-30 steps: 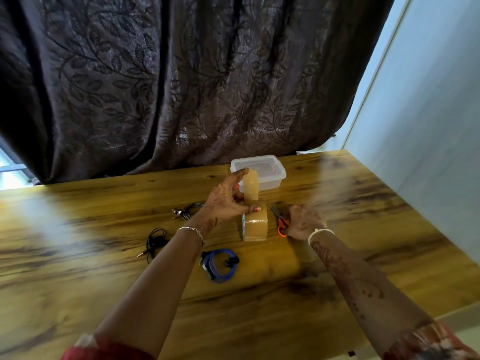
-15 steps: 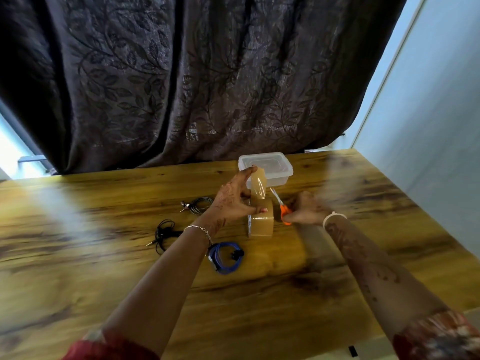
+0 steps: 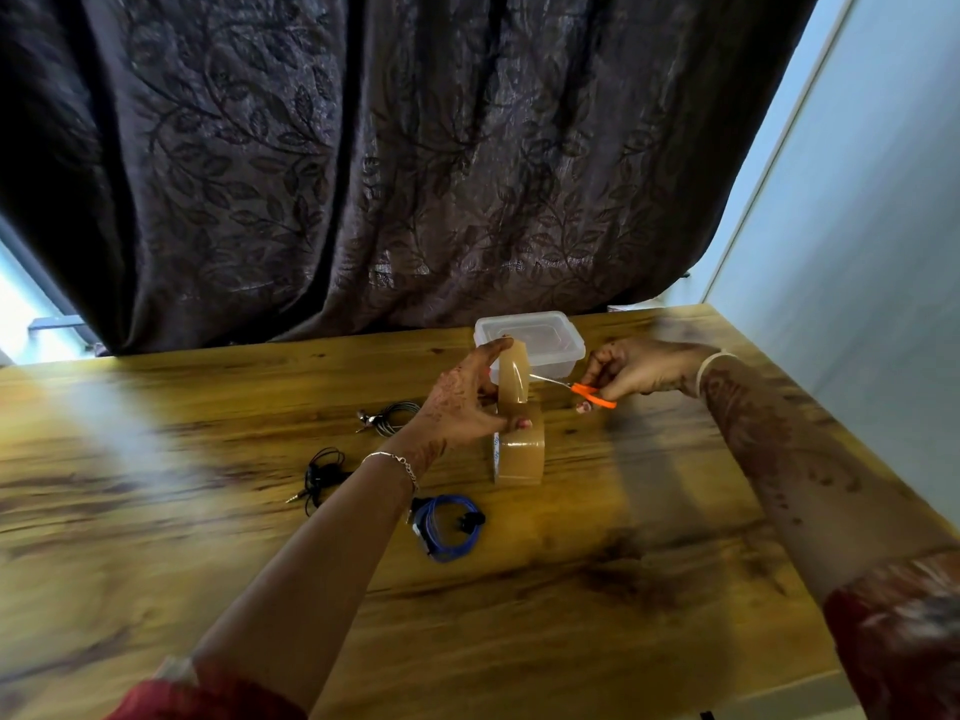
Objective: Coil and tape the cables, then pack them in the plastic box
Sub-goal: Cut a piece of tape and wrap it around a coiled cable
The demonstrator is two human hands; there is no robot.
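Hands: L [image 3: 457, 402] pinches tape strip [image 3: 513, 376]; R [image 3: 639, 368] grips scissors [image 3: 592, 394], now lifted to strip.

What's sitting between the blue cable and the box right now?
The tape roll stands between the blue cable and the box, with the left hand holding its pulled-up strip just above.

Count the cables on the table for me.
3: grey cable farthest back, black cable left of the left forearm, blue cable right of it, nearest the camera. The forearm could hide another.
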